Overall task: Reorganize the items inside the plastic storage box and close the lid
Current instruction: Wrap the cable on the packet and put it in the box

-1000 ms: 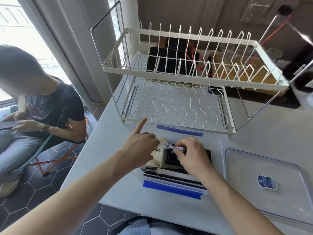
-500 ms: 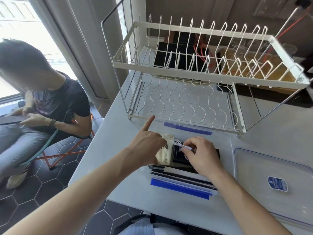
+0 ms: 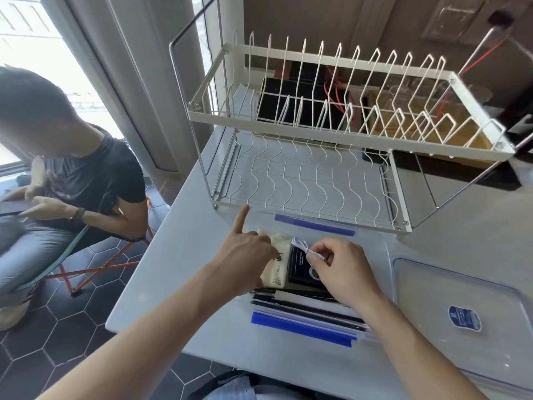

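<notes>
— Where do we have the clear storage box [image 3: 372, 243]?

— At lower centre of the frame, open, its lid [image 3: 461, 307] lying just right of it. Our right hand [image 3: 343, 272] pinches a small white cable bundle [image 3: 301, 245] above a black case [image 3: 302, 268].

— And our left hand [image 3: 245, 259]?

— It rests on the cream packet [image 3: 278, 261], fingers curled, forefinger pointing up-frame; we can't tell whether it's gripping. A white dish rack [image 3: 331, 134] stands behind.

You face a pale tabletop [image 3: 178, 269] over dark hexagon floor tiles [image 3: 95, 307]; daylight floods the left window [image 3: 43, 47], grey curtains [image 3: 150, 82] beside it.
</notes>
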